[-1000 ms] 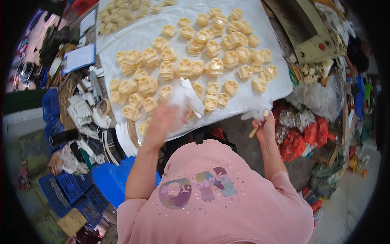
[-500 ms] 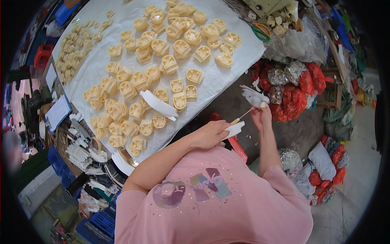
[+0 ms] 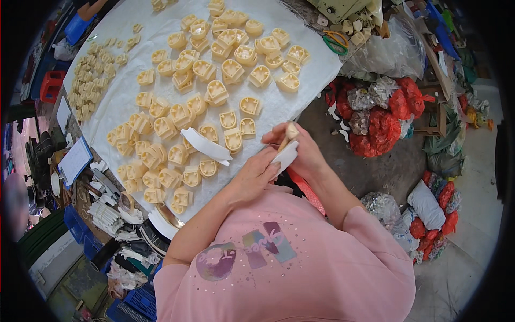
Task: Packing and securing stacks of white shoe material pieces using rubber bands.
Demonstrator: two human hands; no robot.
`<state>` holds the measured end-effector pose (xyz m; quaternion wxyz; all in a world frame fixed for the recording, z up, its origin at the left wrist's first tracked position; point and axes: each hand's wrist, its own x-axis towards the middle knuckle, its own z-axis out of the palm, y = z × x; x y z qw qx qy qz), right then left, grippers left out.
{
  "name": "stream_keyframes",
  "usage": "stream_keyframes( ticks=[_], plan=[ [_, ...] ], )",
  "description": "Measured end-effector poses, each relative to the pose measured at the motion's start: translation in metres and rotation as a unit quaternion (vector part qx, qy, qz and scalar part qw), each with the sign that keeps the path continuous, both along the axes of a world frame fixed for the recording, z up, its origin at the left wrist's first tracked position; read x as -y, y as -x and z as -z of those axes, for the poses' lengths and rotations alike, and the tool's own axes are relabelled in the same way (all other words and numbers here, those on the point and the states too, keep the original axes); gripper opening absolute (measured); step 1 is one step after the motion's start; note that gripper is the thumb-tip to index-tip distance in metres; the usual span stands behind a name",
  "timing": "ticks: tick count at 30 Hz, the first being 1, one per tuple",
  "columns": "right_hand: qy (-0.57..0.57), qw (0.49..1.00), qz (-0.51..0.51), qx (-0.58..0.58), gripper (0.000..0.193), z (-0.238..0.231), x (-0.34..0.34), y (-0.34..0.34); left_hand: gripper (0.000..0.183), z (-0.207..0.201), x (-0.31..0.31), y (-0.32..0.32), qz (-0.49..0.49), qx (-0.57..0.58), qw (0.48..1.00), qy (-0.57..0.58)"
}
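Observation:
My left hand [image 3: 258, 173] is closed on a small white strip [image 3: 286, 155], held just past the near edge of the table. Close against it, my right hand [image 3: 306, 153] has its fingers curled around the strip's far end, with a beige cover [image 3: 292, 130] on its thumb. A slim tan stick [image 3: 284, 144] shows between the two hands; its far end is hidden. Left of my hands, a longer curved white strip [image 3: 206, 146] rests on cream moulded pieces [image 3: 208, 168] spread over the table.
White sheeting covers the table [image 3: 268, 115], with many small cream bits [image 3: 94, 78] at its far left. Scissors [image 3: 336, 42] lie by the far right corner. Red bags [image 3: 383, 134] and white scraps [image 3: 343, 129] are on the floor. A clipboard [image 3: 75, 161] lies left.
My right hand has come left to meet my left hand. The crumpled white piece it held is gone from it, and white scraps show on the floor. Both hands shifted left.

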<state>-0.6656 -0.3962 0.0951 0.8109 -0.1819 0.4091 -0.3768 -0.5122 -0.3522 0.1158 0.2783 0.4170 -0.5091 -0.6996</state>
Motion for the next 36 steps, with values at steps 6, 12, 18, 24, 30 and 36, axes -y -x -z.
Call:
stream_keyframes(
  ticks=[6,12,18,24,30,36],
  plan=[
    [0.096,0.975,0.199,0.018,0.012,-0.019,0.032,-0.021,0.018,-0.019,-0.008,-0.021,-0.290,0.049,0.955,-0.046],
    [0.408,0.841,-0.150,-0.322,0.019,-0.034,-0.011,-0.065,0.016,0.003,-0.017,-0.044,-0.407,-0.098,0.908,-0.024],
    [0.469,0.811,-0.157,-0.311,0.023,-0.037,-0.014,-0.079,0.016,-0.004,-0.034,-0.066,-0.408,-0.099,0.906,-0.046],
    [0.463,0.810,-0.219,-0.287,0.024,-0.039,-0.014,-0.081,0.014,-0.023,-0.039,-0.068,-0.451,-0.007,0.892,-0.015],
    [0.449,0.798,-0.307,-0.258,0.021,-0.046,-0.011,-0.079,0.014,-0.023,-0.042,-0.069,-0.453,-0.020,0.891,-0.015],
    [0.408,0.833,-0.318,-0.194,0.016,-0.031,-0.015,-0.074,0.012,-0.014,-0.044,-0.066,-0.450,-0.022,0.892,-0.034]
  ],
)
